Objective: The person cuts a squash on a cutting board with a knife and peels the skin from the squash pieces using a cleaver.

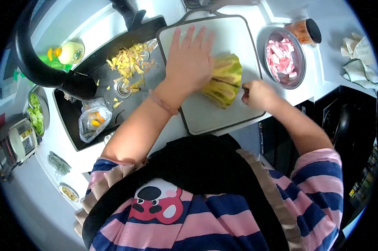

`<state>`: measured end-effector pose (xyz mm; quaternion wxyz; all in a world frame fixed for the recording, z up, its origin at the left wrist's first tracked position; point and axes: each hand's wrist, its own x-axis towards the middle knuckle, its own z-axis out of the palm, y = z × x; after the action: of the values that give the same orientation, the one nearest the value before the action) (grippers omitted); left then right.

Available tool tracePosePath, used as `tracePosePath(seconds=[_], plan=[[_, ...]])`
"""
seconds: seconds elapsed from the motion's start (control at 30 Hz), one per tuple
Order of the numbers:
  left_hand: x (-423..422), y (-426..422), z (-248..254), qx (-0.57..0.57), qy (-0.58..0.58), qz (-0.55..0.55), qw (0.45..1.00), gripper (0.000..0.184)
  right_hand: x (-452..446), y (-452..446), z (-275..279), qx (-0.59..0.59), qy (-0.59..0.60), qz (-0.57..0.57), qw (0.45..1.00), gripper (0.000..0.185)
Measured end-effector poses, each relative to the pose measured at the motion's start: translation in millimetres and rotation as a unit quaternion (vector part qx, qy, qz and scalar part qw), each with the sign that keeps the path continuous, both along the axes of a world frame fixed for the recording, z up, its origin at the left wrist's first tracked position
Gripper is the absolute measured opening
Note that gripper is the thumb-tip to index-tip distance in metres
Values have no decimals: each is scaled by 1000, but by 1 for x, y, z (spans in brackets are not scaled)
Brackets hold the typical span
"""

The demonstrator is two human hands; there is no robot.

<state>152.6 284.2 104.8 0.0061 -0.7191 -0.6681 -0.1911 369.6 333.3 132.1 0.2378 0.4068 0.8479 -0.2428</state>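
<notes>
A yellow-green, ridged chunk of vegetable (226,79) with brownish streaks lies on the white cutting board (205,119). My left hand (191,60) is open, fingers spread and pointing to the far edge of the board; its palm covers the left end of the chunk. Just to the right of the chunk, my right hand (259,96) is closed in a fist near the board's right edge. Something small and dark shows at its thumb side, too little to name, and no blade can be seen.
Left of the board, the dark sink (82,129) holds yellow peelings (128,62) and a plastic bag (95,119) under a black faucet (42,71). To the right stand a metal bowl of raw meat (283,58) and a black-lidded jar (304,31).
</notes>
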Motion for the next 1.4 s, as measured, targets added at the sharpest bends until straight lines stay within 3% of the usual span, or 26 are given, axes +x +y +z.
tracePosePath(seconds=[0.2, 0.3, 0.43, 0.53, 0.67, 0.73, 0.77, 0.83, 0.87, 1.0, 1.07, 1.4], plan=[[-11, 8, -4, -16, 14, -2, 1000, 50, -5, 8, 6, -34, 7, 2, 999, 17], [-8, 6, -6, -36, 4, 1, 999, 51, -10, 13, 6, -72, -70, 19, 995, 24], [2, -3, -16, -23, 31, -4, 999, 50, 3, -3, -32, -65, -47, 16, 997, 21], [-5, -22, -29, -30, 25, 8, 999, 49, 0, -12, -62, 14, -14, 23, 1000, 25], [-6, -15, -21, 17, 38, 34, 999, 49, -17, -12, -39, -97, -52, 3, 994, 24], [5, -3, -20, 46, -42, -78, 995, 54, -13, -9, -48, -97, -59, 10, 993, 23], [11, -2, -23, 47, -39, -72, 996, 54, -13, -6, -51, -95, -66, 13, 993, 23], [22, -6, -26, -14, -133, -103, 986, 54, -14, -7, -46, -105, -43, 1, 994, 22], [22, -9, -27, -117, -167, -91, 975, 58, -14, -7, -45, -115, -22, -17, 993, 22], [34, -15, -33, -84, -178, -66, 978, 60, -13, -5, -48, -106, -14, -30, 994, 21], [40, -14, -39, -29, -107, -55, 992, 63, -16, 0, -44, -82, -70, 36, 994, 21], [38, -13, -37, -80, -126, -66, 987, 66, -12, -1, -67, -91, -27, 27, 995, 18]])
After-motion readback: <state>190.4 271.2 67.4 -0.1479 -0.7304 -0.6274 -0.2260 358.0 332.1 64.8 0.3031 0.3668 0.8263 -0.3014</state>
